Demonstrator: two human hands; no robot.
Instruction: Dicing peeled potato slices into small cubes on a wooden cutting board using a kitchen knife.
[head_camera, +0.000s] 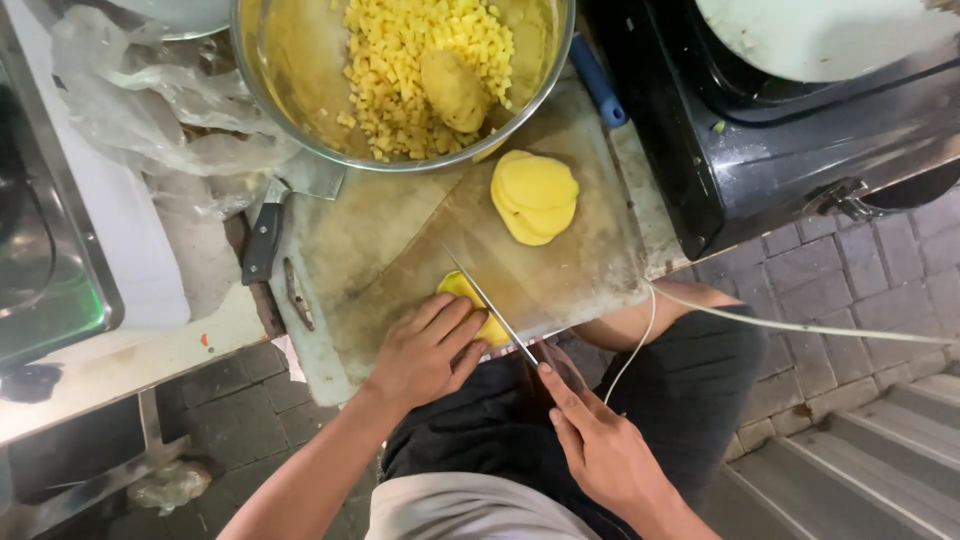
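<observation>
Knife (492, 308) apparently mid-potato (462, 293), left hand (425, 350) steadying.

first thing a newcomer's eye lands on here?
Probably the bright yellow: a metal bowl at the top, full of diced potato with one whole peeled potato on the heap, and a stack of round slices on the worn cutting board below it. Next, at the board's near edge, the left hand pins a potato piece while the right hand runs a knife against it.
</observation>
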